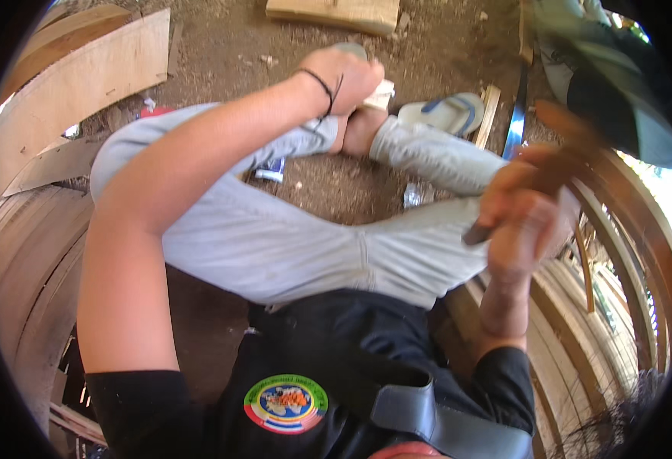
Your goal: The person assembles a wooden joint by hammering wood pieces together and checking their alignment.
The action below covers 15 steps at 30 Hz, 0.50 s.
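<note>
My left hand (pixel 344 80) is closed at the far middle, beside my feet, with a dark cord round its wrist. A pale piece of wood (pixel 380 95) sticks out from under its fingers, and most of that piece is hidden. On the right, my right hand (pixel 523 214) is raised over my knee, its fingers wrapped round a brown-handled tool (pixel 569 149). The dark butt of the handle shows below the fist. Motion smears the far end of this tool, so its kind cannot be made out. The two hands are well apart.
A wooden block (pixel 332 11) lies on the chip-strewn ground ahead. Past my feet are a flip-flop (pixel 447 113), a wood strip (pixel 487 116) and a shiny blade-like strip (pixel 516 118). Curved boards (pixel 83 84) stand left, more (pixel 627 206) right. Another person's leg (pixel 619 99) is far right.
</note>
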Tool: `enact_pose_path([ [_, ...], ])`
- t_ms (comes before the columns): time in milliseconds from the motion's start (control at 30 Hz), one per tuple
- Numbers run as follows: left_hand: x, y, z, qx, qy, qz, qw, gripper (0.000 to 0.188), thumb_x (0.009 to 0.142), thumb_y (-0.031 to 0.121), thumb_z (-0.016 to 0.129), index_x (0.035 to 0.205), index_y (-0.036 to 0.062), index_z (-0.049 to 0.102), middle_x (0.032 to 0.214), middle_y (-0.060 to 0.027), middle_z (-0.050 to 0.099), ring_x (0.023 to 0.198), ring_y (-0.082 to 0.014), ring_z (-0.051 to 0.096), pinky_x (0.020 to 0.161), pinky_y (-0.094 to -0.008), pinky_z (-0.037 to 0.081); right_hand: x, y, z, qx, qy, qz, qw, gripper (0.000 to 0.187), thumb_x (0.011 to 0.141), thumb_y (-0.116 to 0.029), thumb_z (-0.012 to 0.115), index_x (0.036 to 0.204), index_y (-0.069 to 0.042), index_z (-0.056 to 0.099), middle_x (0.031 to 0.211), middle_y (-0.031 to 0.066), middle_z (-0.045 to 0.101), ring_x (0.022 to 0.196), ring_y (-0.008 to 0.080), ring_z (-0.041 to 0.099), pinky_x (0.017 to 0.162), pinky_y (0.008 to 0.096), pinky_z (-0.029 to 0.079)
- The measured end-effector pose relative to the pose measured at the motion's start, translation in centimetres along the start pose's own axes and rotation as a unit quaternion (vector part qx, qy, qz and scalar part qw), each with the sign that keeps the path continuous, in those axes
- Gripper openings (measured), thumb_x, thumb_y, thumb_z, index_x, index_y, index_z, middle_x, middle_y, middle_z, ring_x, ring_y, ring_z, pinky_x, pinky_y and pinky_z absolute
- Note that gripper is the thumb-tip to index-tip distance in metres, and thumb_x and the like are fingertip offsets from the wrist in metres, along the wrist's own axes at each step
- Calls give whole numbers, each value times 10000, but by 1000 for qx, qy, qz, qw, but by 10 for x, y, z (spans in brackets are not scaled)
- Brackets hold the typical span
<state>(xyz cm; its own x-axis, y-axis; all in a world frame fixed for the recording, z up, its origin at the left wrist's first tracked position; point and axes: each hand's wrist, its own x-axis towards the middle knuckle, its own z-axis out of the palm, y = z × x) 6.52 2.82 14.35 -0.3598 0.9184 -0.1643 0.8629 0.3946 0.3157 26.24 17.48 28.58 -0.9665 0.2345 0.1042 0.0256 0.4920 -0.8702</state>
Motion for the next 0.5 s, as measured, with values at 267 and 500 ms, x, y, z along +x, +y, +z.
enact_pose_path([
  [267, -7, 9, 1, -17, -37, -12, 999, 248, 770, 189, 648, 952, 54, 549, 791, -138, 693, 729, -320, 700, 630, -428, 569, -25, 21, 9, -122, -29, 139, 982, 210, 960, -187, 567, 1012, 7, 506, 691, 221, 612, 636, 409, 644, 568, 478, 471],
  [500, -16, -16, -10, -8, -27, 37, 999, 381, 724, 287, 710, 987, 74, 537, 819, -138, 685, 752, -338, 687, 655, -443, 547, -17, 7, 17, -28, 2, 185, 982, 364, 954, -131, 552, 1247, 28, 405, 745, 156, 607, 645, 248, 608, 599, 374, 465],
])
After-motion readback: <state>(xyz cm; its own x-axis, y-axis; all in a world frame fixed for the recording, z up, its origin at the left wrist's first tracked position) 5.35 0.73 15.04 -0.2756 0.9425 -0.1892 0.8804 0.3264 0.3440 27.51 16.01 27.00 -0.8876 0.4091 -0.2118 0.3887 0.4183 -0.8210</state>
